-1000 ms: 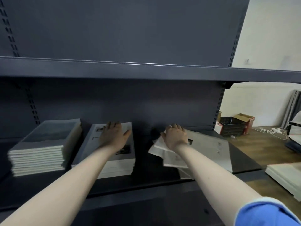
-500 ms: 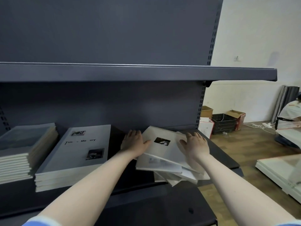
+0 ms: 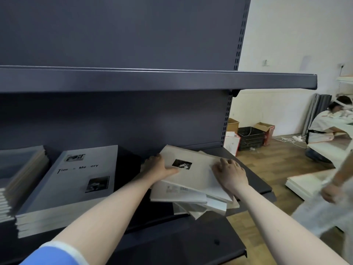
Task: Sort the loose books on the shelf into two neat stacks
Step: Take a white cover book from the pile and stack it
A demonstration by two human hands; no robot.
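Observation:
A messy pile of pale loose books (image 3: 177,194) lies fanned out at the right end of the dark shelf (image 3: 256,180). The top loose book (image 3: 194,175) has a small dark photo on its cover. My left hand (image 3: 156,169) holds its left edge, thumb on the cover and fingers over the side. My right hand (image 3: 229,174) rests on the cover's right part with fingers spread. A neat stack (image 3: 76,178) with a titled grey cover stands to the left. A second stack (image 3: 19,169) sits at the far left, cut off by the frame.
An upper shelf board (image 3: 152,81) juts out above my hands. Beyond the shelf's right end are cardboard boxes and a black crate (image 3: 250,136) on the wooden floor. One person crouches at the far right (image 3: 324,131). Another person's arm (image 3: 328,192) passes close by.
My left hand left the neat middle stack and came to the loose pile's left edge. My right hand shifted to the top book's right side. The last half second shows little movement.

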